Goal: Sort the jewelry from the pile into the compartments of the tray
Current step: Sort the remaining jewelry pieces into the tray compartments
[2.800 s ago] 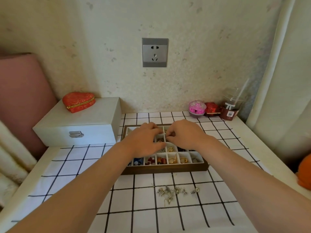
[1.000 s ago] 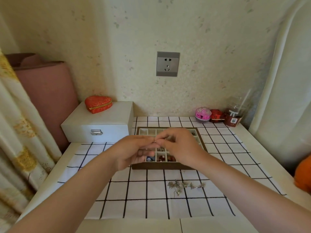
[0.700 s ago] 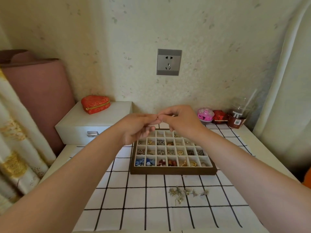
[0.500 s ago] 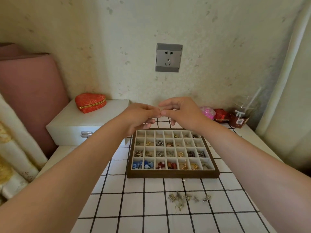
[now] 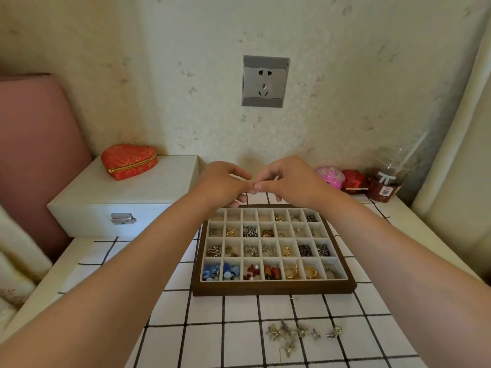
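Aloft, a barely seen jewelry piece (image 5: 253, 185) is pinched between left hand (image 5: 223, 185) and right hand (image 5: 287, 181), above the far row of the tray (image 5: 273, 289).

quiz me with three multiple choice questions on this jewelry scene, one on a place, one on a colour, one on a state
1. Where is the pile?
A. on the cloth, nearer the person than the tray
B. in the tray's far row
C. on the tray's right rim

2. What colour is the heart case on the box?
A. blue
B. red
C. green

3. How are the left hand and right hand?
A. flat on the cloth
B. digging in the pile
C. raised over the tray's far edge, fingertips pinched together

Answers:
1 A, the pile lies on the checked cloth in front of the tray.
2 B, the heart case is red with a gold pattern.
3 C, the hands meet tip to tip above the far row; what they pinch is too small to see.
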Tool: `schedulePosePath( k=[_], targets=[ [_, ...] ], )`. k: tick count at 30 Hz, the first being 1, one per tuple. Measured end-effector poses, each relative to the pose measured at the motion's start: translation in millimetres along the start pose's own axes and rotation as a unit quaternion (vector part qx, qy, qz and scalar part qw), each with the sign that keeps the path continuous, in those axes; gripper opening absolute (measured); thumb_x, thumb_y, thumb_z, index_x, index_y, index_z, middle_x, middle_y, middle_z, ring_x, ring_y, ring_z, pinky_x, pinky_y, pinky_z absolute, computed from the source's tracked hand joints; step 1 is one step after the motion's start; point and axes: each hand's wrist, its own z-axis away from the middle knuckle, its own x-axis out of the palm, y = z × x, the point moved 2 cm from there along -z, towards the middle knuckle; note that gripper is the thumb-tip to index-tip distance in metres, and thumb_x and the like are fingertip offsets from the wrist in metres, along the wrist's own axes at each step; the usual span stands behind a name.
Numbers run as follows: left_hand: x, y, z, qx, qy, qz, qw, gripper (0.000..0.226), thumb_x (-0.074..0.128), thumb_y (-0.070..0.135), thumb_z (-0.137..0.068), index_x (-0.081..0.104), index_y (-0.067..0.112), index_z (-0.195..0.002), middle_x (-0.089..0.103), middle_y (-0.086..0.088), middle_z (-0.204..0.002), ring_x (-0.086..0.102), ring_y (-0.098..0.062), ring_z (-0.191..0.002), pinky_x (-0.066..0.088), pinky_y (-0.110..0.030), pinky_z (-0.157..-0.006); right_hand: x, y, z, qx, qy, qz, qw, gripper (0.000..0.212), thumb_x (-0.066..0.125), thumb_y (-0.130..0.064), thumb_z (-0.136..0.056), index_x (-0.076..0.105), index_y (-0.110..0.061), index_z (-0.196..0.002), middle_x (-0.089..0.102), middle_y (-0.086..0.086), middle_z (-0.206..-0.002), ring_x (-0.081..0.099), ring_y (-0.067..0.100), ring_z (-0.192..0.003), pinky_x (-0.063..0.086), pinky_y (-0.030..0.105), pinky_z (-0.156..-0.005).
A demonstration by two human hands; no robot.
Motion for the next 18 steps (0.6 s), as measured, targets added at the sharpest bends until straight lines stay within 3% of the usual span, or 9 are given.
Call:
schedulePosePath(
  k=[2, 4, 8, 14, 18],
  targets=[
    [3, -4, 0, 0.021, -0.007, -0.028, 0.999, 0.023, 0.074, 0.014, -0.086, 0.067, 0.017, -0.107, 0.075, -0.001, -0.086, 0.069, -0.008, -0.069, 0.057, -0.021, -0.058, 2, 4, 1, -0.002, 0.001, 0.032, 0.999, 0.008, 0.076, -0.022, -0.088, 0.079, -0.028, -0.083, 0.074, -0.011, -0.079, 0.059, -0.003, -0.061, 0.048, 0.015, -0.06],
    [7, -9, -1, 0.072, -0.016, -0.125, 0.989, 0.024, 0.066, 0.017, -0.091, 0.066, 0.02, -0.115, 0.073, 0.0, -0.103, 0.068, -0.009, -0.09, 0.054, -0.022, -0.075, 3, 9, 2, 0.006, -0.009, 0.066, 0.998, 0.007, 0.075, -0.024, -0.088, 0.078, -0.028, -0.083, 0.072, -0.014, -0.08, 0.063, -0.003, -0.073, 0.048, 0.016, -0.069],
    [16, -29, 1, 0.107, -0.092, -0.326, 0.935, 0.041, 0.051, 0.016, -0.098, 0.054, 0.025, -0.138, 0.052, 0.003, -0.144, 0.046, -0.016, -0.134, 0.035, -0.029, -0.107, 9, 17, 6, 0.046, -0.081, 0.175, 0.98, 0.007, 0.073, -0.028, -0.088, 0.076, -0.033, -0.083, 0.066, -0.015, -0.082, 0.06, 0.003, -0.078, 0.052, 0.027, -0.074],
    [12, -38, 1, 0.097, -0.117, -0.372, 0.916, 0.046, 0.046, 0.013, -0.097, 0.053, 0.027, -0.14, 0.056, 0.002, -0.141, 0.05, -0.017, -0.129, 0.041, -0.034, -0.108, 29, 14, 6, 0.064, -0.09, 0.291, 0.95, 0.012, 0.07, -0.024, -0.086, 0.079, -0.03, -0.083, 0.071, -0.017, -0.083, 0.064, 0.007, -0.081, 0.049, 0.026, -0.068],
    [8, -41, 1, 0.098, -0.121, -0.359, 0.92, 0.044, 0.046, 0.016, -0.097, 0.055, 0.028, -0.139, 0.057, 0.005, -0.14, 0.05, -0.015, -0.129, 0.04, -0.033, -0.108, 38, 13, 5, 0.073, -0.079, 0.314, 0.943, 0.014, 0.067, -0.024, -0.086, 0.077, -0.032, -0.081, 0.073, -0.015, -0.085, 0.066, 0.01, -0.082, 0.054, 0.028, -0.073]
  ],
)
